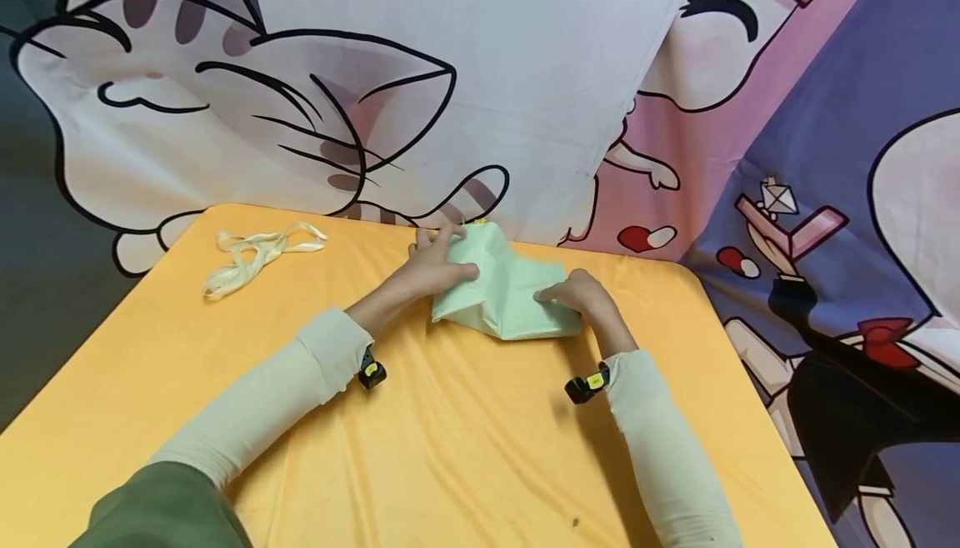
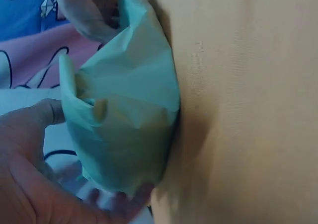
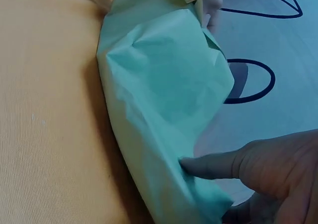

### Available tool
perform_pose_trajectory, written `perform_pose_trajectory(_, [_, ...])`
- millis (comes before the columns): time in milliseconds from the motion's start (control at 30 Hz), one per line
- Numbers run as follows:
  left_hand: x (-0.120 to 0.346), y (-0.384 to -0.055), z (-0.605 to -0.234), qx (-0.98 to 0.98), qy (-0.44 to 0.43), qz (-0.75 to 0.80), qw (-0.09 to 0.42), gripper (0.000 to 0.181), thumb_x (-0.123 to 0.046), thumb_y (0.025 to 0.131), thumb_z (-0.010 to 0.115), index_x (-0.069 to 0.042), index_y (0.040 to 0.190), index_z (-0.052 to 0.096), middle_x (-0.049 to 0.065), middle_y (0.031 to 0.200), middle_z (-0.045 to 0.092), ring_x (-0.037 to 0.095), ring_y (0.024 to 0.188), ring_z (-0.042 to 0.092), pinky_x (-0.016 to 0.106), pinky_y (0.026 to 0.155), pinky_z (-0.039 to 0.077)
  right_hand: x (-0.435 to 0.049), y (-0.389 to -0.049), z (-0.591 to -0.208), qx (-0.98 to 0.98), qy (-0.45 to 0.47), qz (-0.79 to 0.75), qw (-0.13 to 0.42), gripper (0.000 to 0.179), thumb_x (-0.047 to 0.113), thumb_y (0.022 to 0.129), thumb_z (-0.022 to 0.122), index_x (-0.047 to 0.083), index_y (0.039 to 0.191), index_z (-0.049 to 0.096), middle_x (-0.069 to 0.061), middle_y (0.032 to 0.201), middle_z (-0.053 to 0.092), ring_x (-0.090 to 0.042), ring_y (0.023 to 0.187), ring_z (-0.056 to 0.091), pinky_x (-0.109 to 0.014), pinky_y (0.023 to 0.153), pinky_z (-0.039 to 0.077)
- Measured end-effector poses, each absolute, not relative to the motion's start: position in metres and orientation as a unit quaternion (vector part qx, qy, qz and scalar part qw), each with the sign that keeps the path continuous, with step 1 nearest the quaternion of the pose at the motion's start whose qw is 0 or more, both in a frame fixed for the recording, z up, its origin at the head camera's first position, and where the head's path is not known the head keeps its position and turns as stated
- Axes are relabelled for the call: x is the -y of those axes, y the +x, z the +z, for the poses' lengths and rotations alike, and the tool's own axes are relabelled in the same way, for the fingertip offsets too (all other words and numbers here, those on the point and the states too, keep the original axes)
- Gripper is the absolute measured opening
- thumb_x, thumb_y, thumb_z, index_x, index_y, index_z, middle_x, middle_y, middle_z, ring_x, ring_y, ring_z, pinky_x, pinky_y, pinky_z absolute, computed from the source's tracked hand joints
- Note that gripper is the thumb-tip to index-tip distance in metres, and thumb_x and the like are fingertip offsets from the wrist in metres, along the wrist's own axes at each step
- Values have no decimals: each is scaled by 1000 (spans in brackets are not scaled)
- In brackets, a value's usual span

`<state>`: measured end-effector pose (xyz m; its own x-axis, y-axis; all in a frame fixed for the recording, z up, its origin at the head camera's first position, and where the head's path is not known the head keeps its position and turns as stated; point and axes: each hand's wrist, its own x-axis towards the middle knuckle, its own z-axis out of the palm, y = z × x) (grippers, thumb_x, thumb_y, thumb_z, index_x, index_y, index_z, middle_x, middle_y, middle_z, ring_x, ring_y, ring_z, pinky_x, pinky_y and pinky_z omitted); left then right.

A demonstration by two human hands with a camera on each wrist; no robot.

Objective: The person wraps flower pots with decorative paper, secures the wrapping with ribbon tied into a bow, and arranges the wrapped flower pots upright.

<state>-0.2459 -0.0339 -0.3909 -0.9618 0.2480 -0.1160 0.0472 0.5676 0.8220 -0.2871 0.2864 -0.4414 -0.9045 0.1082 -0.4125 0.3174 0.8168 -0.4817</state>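
A creased sheet of light green wrapping paper, folded up into a bundle, lies near the far edge of the table. My left hand grips its left end, thumb on the near face and fingers around the far side. Small yellowish bits show in the fold of the paper in the left wrist view; what the paper encloses is mostly hidden. At the opposite end my right hand pinches the paper. The right wrist view shows that thumb pressing into the paper, with the fingers behind it.
A loose, tangled cream ribbon lies at the back left of the table. The yellow tablecloth has soft wrinkles and a small dark speck near the front. A cartoon-printed cloth hangs right behind the table.
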Motion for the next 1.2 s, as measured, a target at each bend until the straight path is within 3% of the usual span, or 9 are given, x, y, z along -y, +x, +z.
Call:
perform_pose_trajectory(133, [26, -239, -381, -901, 131, 400, 108, 43, -31, 109, 57, -30, 152, 58, 15, 155, 23, 46, 137, 27, 56, 105, 41, -289, -306, -458, -937, 113, -280, 174, 67, 52, 90, 92, 2, 117, 57, -15, 109, 54, -30, 94, 54, -45, 81, 51])
perform_pose_trajectory(267, [14, -233, -380, -911, 131, 378, 102, 33, -36, 117, 47, -26, 142, 66, 14, 154, 24, 45, 134, 26, 54, 104, 41, -302, -336, -487, -937, 113, -286, 163, 67, 53, 84, 97, 5, 116, 62, -12, 111, 60, -28, 95, 61, -41, 76, 54])
perform_pose_trajectory(433, [-2, -229, -385, -918, 90, 375, 87, 33, -46, 114, 57, -19, 133, 57, 16, 153, 22, 44, 135, 26, 45, 89, 44, -306, -347, -497, -932, 104, -309, 155, 68, 52, 82, 99, 7, 118, 63, -11, 108, 64, -27, 91, 65, -41, 71, 56])
perform_pose_trajectory(600, [-16, -231, -386, -940, 51, 328, 75, 49, -41, 101, 80, -17, 127, 46, 19, 154, 22, 47, 138, 30, 39, 72, 46, -274, -298, -441, -941, 93, -293, 138, 55, 42, 93, 89, 3, 120, 62, -11, 104, 61, -28, 92, 60, -41, 74, 55])
perform_pose_trajectory(800, [-26, -229, -386, -956, 35, 284, 59, 54, -30, 94, 87, -18, 123, 44, 19, 153, 26, 47, 138, 33, 47, 74, 50, -236, -238, -363, -933, 62, -328, 132, 50, 30, 100, 80, -7, 129, 63, -12, 109, 60, -26, 97, 58, -37, 84, 51])
perform_pose_trajectory(1033, [-33, -226, -386, -964, 40, 261, 45, 54, -25, 92, 89, -19, 121, 43, 17, 154, 27, 46, 137, 35, 52, 78, 52, -224, -232, -338, -920, 43, -373, 112, 30, 19, 103, 82, -7, 116, 73, -10, 99, 67, -19, 82, 65, -28, 68, 55])
perform_pose_trajectory(1200, [-34, -226, -387, -965, 33, 255, 42, 55, -22, 91, 88, -19, 123, 43, 18, 156, 28, 47, 142, 34, 58, 85, 58, -215, -235, -329, -910, 28, -397, 115, 28, 14, 105, 80, -9, 119, 78, -9, 94, 73, -14, 76, 68, -24, 66, 56])
